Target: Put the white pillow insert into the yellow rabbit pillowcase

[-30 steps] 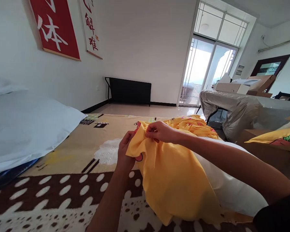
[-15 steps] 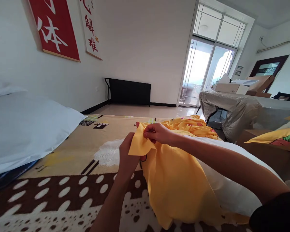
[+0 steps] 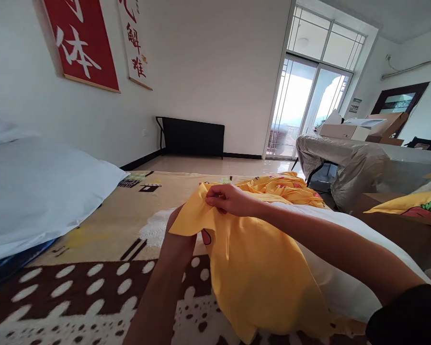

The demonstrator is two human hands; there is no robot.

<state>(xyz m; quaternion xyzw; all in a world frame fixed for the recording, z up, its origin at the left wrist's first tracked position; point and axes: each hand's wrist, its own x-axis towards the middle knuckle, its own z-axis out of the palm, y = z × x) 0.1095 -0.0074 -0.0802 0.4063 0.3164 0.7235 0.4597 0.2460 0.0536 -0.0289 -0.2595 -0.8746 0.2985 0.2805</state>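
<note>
A yellow pillowcase (image 3: 251, 258) with a plain underside hangs in folds over one end of a white pillow (image 3: 337, 258). With its thumb and fingers pinched together, my right hand (image 3: 228, 199) grips the upper edge of the cloth. My left hand (image 3: 177, 239) is at the left edge, gripping the pillowcase; a loose flap drapes over it and hides most of its fingers. Crumpled yellow fabric (image 3: 283, 184) with a red print lies just beyond my right forearm.
Below is a patterned blanket (image 3: 104, 220) in beige, brown and white. White bedding (image 3: 50, 187) lies at the left. A yellow printed pillow (image 3: 413, 203) rests at the right by a cardboard box (image 3: 391, 230). Behind stands a plastic-covered table (image 3: 348, 153) with boxes.
My left hand and the flap over it have moved left and slightly toward me. My right hand has shifted a little left, still pinching the pillowcase edge.
</note>
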